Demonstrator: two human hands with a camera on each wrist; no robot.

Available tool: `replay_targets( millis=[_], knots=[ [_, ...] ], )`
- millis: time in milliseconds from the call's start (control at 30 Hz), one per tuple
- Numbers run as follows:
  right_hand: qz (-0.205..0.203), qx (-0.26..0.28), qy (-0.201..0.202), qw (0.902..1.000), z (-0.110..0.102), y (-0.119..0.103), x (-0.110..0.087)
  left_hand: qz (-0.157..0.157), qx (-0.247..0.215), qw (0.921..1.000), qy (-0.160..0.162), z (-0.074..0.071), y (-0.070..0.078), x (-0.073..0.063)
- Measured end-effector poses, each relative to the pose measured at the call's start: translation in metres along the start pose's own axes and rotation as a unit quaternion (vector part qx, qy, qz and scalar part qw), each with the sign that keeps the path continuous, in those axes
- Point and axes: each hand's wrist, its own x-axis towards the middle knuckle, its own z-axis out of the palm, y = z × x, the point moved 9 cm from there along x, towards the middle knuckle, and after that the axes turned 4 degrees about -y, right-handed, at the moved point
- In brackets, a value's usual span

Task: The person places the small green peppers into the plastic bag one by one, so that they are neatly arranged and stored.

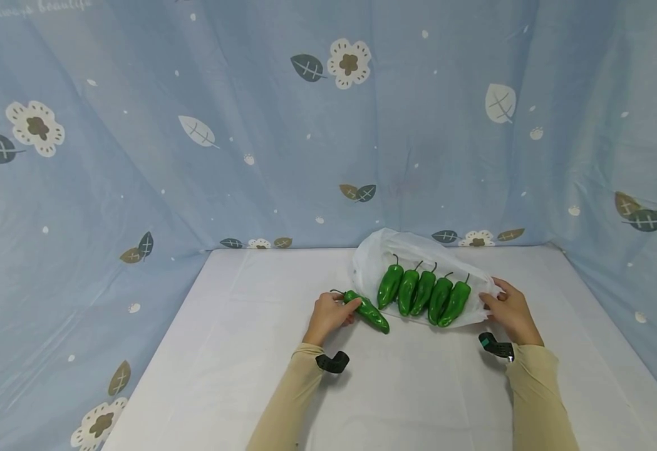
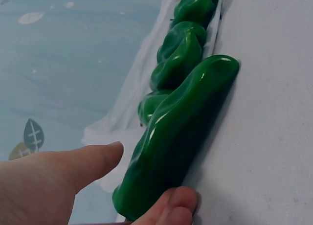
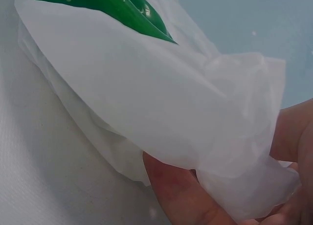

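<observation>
The green pepper (image 1: 367, 311) in the left hand (image 1: 328, 316) is looking glossy and deep green, with a lumpy, rippled skin that is catching the light and a thin dark stem at one end. It is lying on the white table (image 1: 238, 351), just left of a row of five more green peppers (image 1: 423, 293) that are sitting side by side on a white plastic bag (image 1: 370, 257). The left hand's fingers are curling round the pepper's stem end — thumb on one side, fingertips underneath on the other.

The right hand (image 1: 511, 313) is pinching the bag's right edge, its fingers closing on the thin crumpled film. In the right wrist view the bag is filling most of the frame and only the tip of one pepper is showing, cut off at the top. In the left wrist view the row is half hidden behind the held pepper — only three rounded ends are peeking out. Beige sleeves (image 1: 537, 388) are covering both forearms, and a blue flowered curtain (image 1: 136, 156) is hanging behind the table.
</observation>
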Motion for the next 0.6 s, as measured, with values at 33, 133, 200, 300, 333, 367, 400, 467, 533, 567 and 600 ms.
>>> replay_targets(
  millis=[33, 133, 200, 300, 333, 367, 400, 467, 533, 567, 600],
  knots=[
    [0.0, 0.001, 0.0, 1.0, -0.0001, 0.0006, 0.0001, -0.003, 0.001, 1.0, 0.0, 0.0005, 0.0002, 0.0004],
    [0.002, 0.003, 0.002, 1.0, 0.0002, 0.0018, 0.0005, -0.013, 0.005, 0.9999, -0.001, 0.0026, 0.0009, 0.0017],
    [0.004, 0.004, 0.002, 1.0, 0.0005, 0.0026, 0.0008, -0.015, 0.013, 0.9998, 0.0, 0.004, 0.0016, 0.003],
    [0.006, 0.003, 0.001, 1.0, 0.0009, 0.0029, 0.0009, -0.016, 0.025, 0.9996, -0.001, 0.0061, 0.0028, 0.0047],
    [0.006, 0.003, 0.0, 1.0, 0.0009, 0.0028, 0.0008, -0.015, 0.029, 0.9995, -0.001, 0.0066, 0.0034, 0.0051],
    [0.006, 0.003, 0.0, 1.0, 0.0007, 0.0024, 0.0007, -0.014, 0.033, 0.9994, -0.001, 0.007, 0.0042, 0.0055],
    [0.006, 0.003, 0.001, 1.0, 0.0004, 0.0023, 0.0006, -0.014, 0.035, 0.9993, -0.001, 0.0072, 0.005, 0.0057],
    [0.006, 0.0, 0.003, 1.0, -0.0001, 0.0018, 0.0004, -0.011, 0.039, 0.9992, -0.001, 0.008, 0.0063, 0.0062],
    [0.007, -0.001, 0.004, 1.0, -0.0004, 0.0014, 0.0003, -0.009, 0.043, 0.999, 0.0, 0.0083, 0.0073, 0.0065],
    [0.008, -0.002, 0.004, 1.0, -0.0005, 0.0012, 0.0002, -0.008, 0.046, 0.9989, 0.0, 0.0086, 0.0077, 0.0068],
    [0.008, -0.001, 0.004, 1.0, -0.0004, 0.0011, 0.0002, -0.008, 0.047, 0.9988, 0.0, 0.0088, 0.0077, 0.007]
  ],
)
